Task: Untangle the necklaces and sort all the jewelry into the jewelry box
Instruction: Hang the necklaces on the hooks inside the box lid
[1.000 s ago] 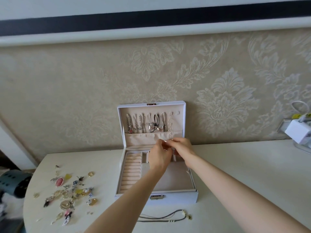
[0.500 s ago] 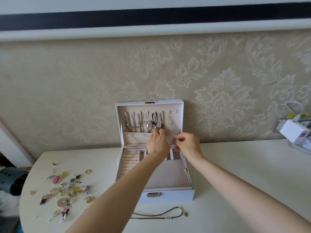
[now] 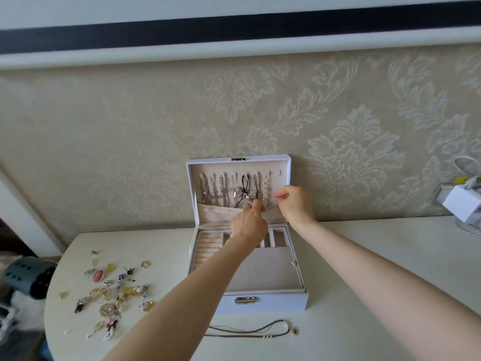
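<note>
The white jewelry box (image 3: 273, 300) stands open against the wall, its lid upright. Several necklaces hang from hooks in the lid above a fabric pocket (image 3: 218, 213). The pearl necklace (image 3: 266, 190) hangs near the right end of the row. My left hand (image 3: 250, 224) reaches over the tray and pinches the strand's lower end at the pocket's edge. My right hand (image 3: 295, 204) is just right of the strand, thumb and forefinger pinched on its thin end. A dark cord necklace (image 3: 263, 330) with a gold pendant lies in front of the box.
A pile of small jewelry (image 3: 114, 293), with rings, brooches and earrings, is scattered on the white table (image 3: 377, 256) left of the box. A white charger (image 3: 462, 205) sits at the wall on the right. The table's rounded edge drops off at the left.
Both hands have risen from the tray's back edge to the lid's pocket. My right hand moved up and right, away from my left hand.
</note>
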Motion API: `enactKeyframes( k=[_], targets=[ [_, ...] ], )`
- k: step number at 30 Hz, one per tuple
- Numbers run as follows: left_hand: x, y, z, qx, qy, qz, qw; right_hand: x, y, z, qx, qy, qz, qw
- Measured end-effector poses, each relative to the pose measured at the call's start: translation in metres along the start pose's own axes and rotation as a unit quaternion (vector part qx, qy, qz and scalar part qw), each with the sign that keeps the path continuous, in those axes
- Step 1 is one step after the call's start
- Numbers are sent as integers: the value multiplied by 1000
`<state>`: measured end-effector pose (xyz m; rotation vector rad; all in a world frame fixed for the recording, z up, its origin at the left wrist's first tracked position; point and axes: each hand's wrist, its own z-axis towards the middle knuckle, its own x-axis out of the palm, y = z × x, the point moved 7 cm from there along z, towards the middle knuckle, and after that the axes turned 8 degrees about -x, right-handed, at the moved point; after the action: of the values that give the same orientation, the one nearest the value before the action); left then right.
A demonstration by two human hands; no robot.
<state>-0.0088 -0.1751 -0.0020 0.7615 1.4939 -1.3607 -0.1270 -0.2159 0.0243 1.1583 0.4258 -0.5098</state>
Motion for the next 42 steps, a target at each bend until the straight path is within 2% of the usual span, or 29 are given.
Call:
enactKeyframes(
  k=[3, 8, 11, 18, 21, 24, 27, 29, 32, 35, 42],
  targets=[
    [-3, 2, -2, -1, 3, -16, 1000, -1, -1, -17, 0, 17, -24, 1000],
    [-9, 14, -35, 14, -47, -70, 996, 1, 5, -57, 0, 64, -76, 995],
    [-9, 32, -63, 16, -72, -100, 992, 6, 12, -85, -10, 101, -46, 994],
    [-5, 71, -132, 58, -75, -139, 986, 24, 40, -156, -123, 259, -19, 958],
    [3, 76, -157, 132, -79, -97, 983, 30, 43, -178, -162, 290, -101, 938],
    [15, 79, -174, 185, -69, -3, 980, 42, 38, -199, -217, 338, -201, 893],
    [22, 76, -184, 214, -80, 90, 969, 46, 25, -211, -223, 387, -275, 851],
    [23, 73, -187, 208, -104, 114, 966, 46, 18, -214, -215, 391, -284, 849],
    [25, 71, -187, 202, -125, 93, 967, 46, 13, -215, -197, 383, -257, 865],
    [27, 72, -185, 198, -140, 84, 967, 48, 8, -215, -195, 386, -249, 867],
    [31, 77, -185, 205, -129, 53, 969, 51, 20, -219, -273, 373, -302, 833]
  ],
)
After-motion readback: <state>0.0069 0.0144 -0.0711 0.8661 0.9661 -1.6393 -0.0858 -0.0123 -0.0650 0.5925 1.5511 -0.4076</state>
